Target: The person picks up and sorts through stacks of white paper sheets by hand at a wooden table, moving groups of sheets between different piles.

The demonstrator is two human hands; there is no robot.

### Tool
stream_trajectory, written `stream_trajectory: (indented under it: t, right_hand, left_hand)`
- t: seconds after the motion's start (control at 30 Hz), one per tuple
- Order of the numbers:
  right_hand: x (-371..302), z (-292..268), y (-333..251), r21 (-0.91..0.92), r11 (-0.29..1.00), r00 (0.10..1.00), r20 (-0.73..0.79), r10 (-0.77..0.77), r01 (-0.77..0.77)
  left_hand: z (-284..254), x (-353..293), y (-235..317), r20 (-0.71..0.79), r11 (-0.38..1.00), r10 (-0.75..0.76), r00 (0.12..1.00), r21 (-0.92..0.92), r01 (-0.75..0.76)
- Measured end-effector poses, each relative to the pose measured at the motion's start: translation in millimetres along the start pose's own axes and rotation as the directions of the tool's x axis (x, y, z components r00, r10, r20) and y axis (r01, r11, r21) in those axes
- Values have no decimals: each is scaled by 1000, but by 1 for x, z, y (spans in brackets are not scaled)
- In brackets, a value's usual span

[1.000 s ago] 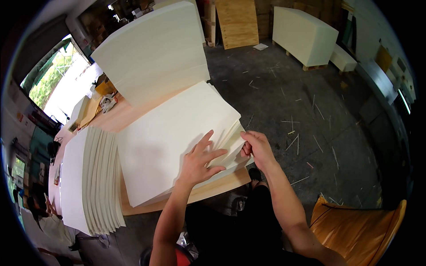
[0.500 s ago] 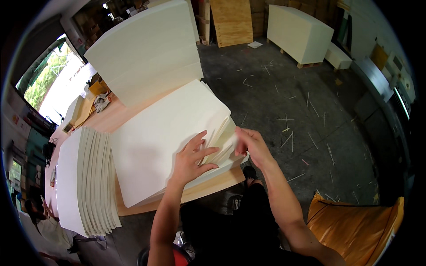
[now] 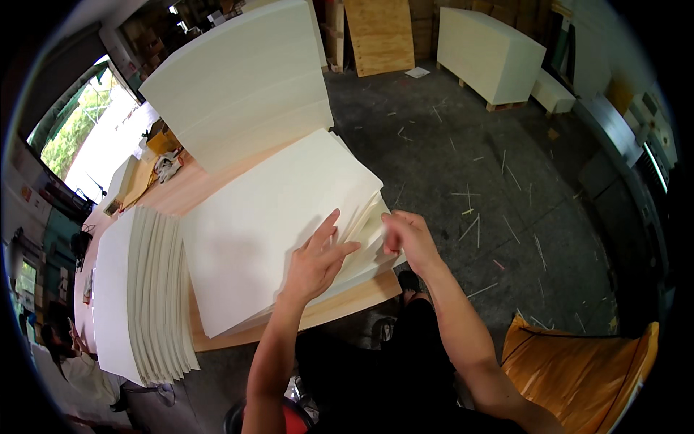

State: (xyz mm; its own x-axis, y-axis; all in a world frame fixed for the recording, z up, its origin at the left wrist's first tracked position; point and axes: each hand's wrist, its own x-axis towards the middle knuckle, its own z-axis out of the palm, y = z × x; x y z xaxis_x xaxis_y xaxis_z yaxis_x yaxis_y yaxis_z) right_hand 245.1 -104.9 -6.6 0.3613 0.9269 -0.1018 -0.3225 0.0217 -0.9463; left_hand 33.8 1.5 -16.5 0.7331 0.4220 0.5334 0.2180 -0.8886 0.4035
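Note:
A stack of large white paper sheets (image 3: 253,224) lies on the table before me, its right-hand edges lifted and fanned apart. Over the near right part of the stack is my left hand (image 3: 315,264), open, index finger and thumb stretched apart beside the fanned edges. My right hand (image 3: 410,239) is at the stack's right edge, fingers curled in and slightly blurred; whether a sheet edge is between them is hidden. To the left, a second pile of white sheets (image 3: 116,289) lies with its layers stepped like a fan.
Behind the stack rises a tall block of white sheets (image 3: 238,87) on the wooden table (image 3: 206,177). Another white block (image 3: 488,58) sits on a pallet across the floor. Thin paper strips litter the dark floor (image 3: 499,195). An orange-yellow sack (image 3: 578,369) is at lower right. A person (image 3: 76,358) is far left.
My left hand has shifted slightly up and right, its fingers now less spread over the fanned edges. The right hand stays at the stack's right edge, barely moved.

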Motion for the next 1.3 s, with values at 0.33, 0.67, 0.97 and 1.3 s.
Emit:
stream_trajectory:
  t: [0.33,0.67,0.97,1.3]
  right_hand:
    - [0,-1,0,80,997,999,38,17,-20]
    - [0,2,4,-275,961,998,-43,-46,32]
    - [0,0,-1,132,991,999,44,5,-10]
    - [-42,4,26,-848,256,726,200,-658,465]
  left_hand:
    - [-3,4,0,1,999,4,1000,-54,-4]
    - [2,-1,3,-35,999,-21,999,-30,20]
    - [-8,7,13,52,1000,-3,999,4,3]
    - [-2,3,1,13,999,25,1000,-27,-24]
